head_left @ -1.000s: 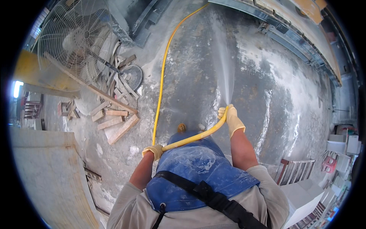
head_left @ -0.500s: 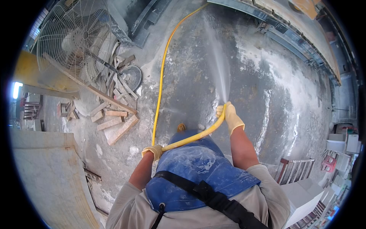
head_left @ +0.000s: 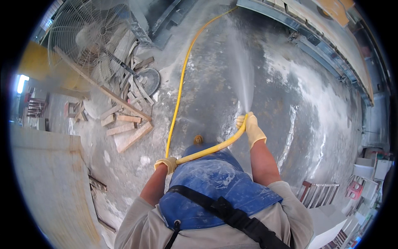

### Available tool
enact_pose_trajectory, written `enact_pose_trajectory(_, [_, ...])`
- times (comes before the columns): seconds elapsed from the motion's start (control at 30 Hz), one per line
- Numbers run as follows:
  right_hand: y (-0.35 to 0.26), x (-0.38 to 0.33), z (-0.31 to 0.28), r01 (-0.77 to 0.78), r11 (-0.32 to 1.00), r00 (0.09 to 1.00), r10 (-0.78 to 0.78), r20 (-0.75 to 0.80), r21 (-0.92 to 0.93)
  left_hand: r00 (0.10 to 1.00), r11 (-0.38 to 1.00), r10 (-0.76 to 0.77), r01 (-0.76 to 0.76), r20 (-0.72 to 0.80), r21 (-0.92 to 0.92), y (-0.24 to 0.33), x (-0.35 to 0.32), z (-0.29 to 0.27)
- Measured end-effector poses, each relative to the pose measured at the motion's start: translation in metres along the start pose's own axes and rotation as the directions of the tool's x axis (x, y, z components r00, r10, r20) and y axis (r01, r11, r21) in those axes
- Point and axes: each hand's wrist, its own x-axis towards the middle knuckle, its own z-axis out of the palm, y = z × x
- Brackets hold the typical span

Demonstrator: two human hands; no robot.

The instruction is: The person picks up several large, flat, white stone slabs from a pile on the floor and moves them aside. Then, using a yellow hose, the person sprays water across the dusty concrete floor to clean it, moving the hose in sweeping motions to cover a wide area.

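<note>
Head view shows a person from above, wearing a blue apron dusted white (head_left: 215, 186) with a black strap across it, and yellowish gloves on both hands. The right hand (head_left: 251, 129) is clenched around the free end of a long yellow rubber hose (head_left: 179, 95), held out in front of the body, and a thin jet of water (head_left: 240, 66) fans out from that end, away from the person, onto the wet grey concrete floor (head_left: 290, 103). The left hand (head_left: 166, 163) is closed around the same hose further back, close to the apron's left side. Between the two grips the hose bows in a short curve in front of the chest; past the left hand it runs away across the floor toward the far edge, where it passes out of sight.

White residue streaks the floor on the right side, beside a long metal rail (head_left: 315, 45) that follows the far right edge. At the far left corner stands a large round wire-guarded fan (head_left: 89, 37), with a heap of stone and wood offcuts (head_left: 124, 112) and a grey round disc (head_left: 148, 81) lying at its foot. A pale stone slab (head_left: 49, 182) fills the near left side. At the near right corner stand a small red-brown metal rack (head_left: 319, 193) and stacked white blocks (head_left: 369, 170).
</note>
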Motion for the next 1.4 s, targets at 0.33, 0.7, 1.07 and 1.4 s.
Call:
enact_pose_trajectory(0.33, [0.003, 0.013, -0.002, -0.031, 0.996, 0.999, 0.029, 0.015, 0.082, 1.0, 0.998, 0.01, -0.008, -0.019, 0.061, -0.013, 0.014, 0.009])
enact_pose_trajectory(0.7, [0.044, 0.016, -0.059, -0.144, 0.967, 0.978, 0.172, -0.119, 0.21, 0.989, 0.98, 0.144, -0.147, 0.03, 0.132, -0.016, 0.036, 0.009])
enact_pose_trajectory(1.07, [0.133, 0.004, -0.152, -0.183, 0.842, 0.926, 0.32, -0.198, 0.507, 0.978, 0.942, 0.167, -0.196, 0.125, 0.273, 0.0, 0.05, 0.002])
enact_pose_trajectory(1.4, [0.111, 0.008, -0.173, -0.171, 0.848, 0.945, 0.285, -0.16, 0.501, 0.974, 0.906, 0.178, -0.218, 0.14, 0.362, 0.041, 0.035, -0.004])
